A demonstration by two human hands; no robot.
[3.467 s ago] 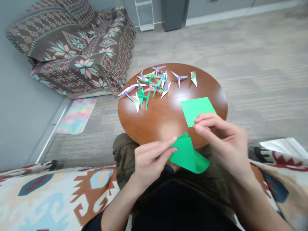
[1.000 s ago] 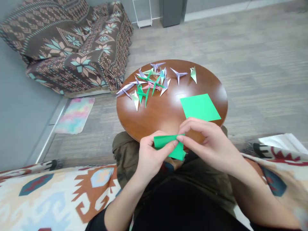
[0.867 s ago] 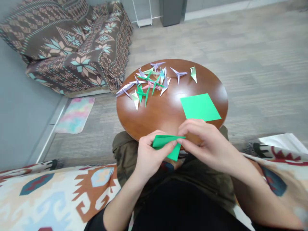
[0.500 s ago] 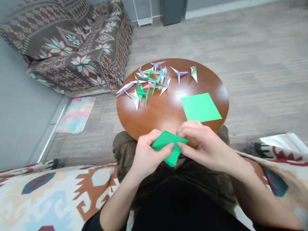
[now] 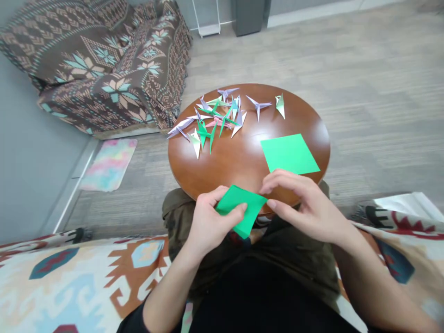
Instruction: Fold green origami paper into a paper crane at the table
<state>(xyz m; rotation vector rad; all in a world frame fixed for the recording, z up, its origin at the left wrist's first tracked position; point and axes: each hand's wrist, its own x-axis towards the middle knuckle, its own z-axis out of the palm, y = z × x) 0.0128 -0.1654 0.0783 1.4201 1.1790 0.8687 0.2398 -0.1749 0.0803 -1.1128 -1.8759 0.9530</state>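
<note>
A folded green origami paper (image 5: 247,213) is pinched in my left hand (image 5: 217,224), the thumb lying across its upper face and the fingers behind it. It is held above my lap, by the near edge of the table. My right hand (image 5: 305,203) is at the paper's right corner, its thumb and fingers apart, with the thumb tip at or very close to that corner. Just beyond the right hand, a flat green sheet of paper (image 5: 289,153) lies on the round wooden table (image 5: 229,169).
Several folded paper cranes (image 5: 211,118) in purple, green, white and pink lie at the table's far left. A purple crane (image 5: 258,106) and a pale green one (image 5: 280,106) lie farther right. A sofa with a patterned cover (image 5: 114,69) stands at the upper left.
My right hand has drawn back to the right and its thumb has come off the paper's face to the corner. The left hand keeps its hold, the paper turned slightly.
</note>
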